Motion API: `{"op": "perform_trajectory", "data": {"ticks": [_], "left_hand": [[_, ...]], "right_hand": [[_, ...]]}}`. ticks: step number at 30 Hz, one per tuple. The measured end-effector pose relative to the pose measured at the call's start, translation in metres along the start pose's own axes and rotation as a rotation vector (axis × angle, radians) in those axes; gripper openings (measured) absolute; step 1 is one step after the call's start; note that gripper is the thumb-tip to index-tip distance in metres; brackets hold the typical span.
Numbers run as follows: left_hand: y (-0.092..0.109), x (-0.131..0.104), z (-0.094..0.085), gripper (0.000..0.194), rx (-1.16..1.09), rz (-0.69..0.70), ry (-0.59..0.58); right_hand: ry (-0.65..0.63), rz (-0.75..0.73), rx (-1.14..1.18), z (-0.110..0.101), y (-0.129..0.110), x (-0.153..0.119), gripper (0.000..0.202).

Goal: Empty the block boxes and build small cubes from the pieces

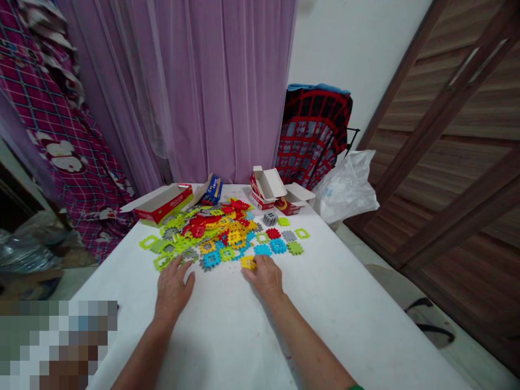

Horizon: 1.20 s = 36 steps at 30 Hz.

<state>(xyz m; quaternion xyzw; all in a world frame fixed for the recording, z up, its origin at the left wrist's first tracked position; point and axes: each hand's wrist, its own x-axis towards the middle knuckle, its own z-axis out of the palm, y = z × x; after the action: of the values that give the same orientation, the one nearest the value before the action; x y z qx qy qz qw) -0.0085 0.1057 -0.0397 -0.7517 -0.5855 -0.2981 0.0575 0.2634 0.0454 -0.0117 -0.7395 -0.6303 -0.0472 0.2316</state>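
My right hand (268,274) has its thumb and fingers closed on a yellow square building piece with notched edges (247,262) at the table's front middle. My left hand (173,285) rests with fingers apart at the near edge of a heap of coloured notched plastic pieces (219,221). Its fingertips are beside a grey piece (189,254) and a lime-green piece (162,262). Just beyond my right hand lie a blue piece (262,249), a second blue piece (278,246), a red piece (273,233) and a green piece (295,248), apart from the heap.
On the white table (227,325), a stack of grey pieces (270,219) stands right of the heap. An opened red-and-green box (166,205), a blue box (212,189) and red-and-white boxes (268,187) line the back. A plastic bag (345,187) hangs beyond the right edge.
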Motion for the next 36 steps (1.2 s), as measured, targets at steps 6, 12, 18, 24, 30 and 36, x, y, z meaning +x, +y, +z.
{"op": "perform_trajectory", "data": {"ticks": [6, 12, 18, 24, 30, 36], "left_hand": [[-0.001, 0.0, 0.001, 0.038, 0.024, 0.007, -0.002], [-0.002, 0.0, 0.002, 0.038, 0.026, 0.024, 0.007], [-0.003, 0.001, 0.008, 0.035, 0.008, 0.009, -0.011], [-0.005, 0.001, 0.009, 0.035, 0.018, 0.013, -0.022], [0.0, 0.004, 0.002, 0.038, 0.042, 0.016, -0.065], [0.001, 0.003, 0.001, 0.037, 0.042, -0.002, -0.071]], "right_hand": [[0.037, -0.061, 0.067, 0.012, 0.005, -0.003, 0.021], [0.145, -0.02, 0.244, 0.014, 0.009, -0.004, 0.018], [0.205, -0.09, 0.286, 0.014, 0.008, 0.0, 0.022], [0.205, -0.11, 0.258, 0.015, 0.004, 0.007, 0.021], [0.022, -0.019, 0.095, 0.0, -0.017, 0.054, 0.027], [-0.164, 0.104, -0.033, -0.007, -0.046, 0.094, 0.035]]}}
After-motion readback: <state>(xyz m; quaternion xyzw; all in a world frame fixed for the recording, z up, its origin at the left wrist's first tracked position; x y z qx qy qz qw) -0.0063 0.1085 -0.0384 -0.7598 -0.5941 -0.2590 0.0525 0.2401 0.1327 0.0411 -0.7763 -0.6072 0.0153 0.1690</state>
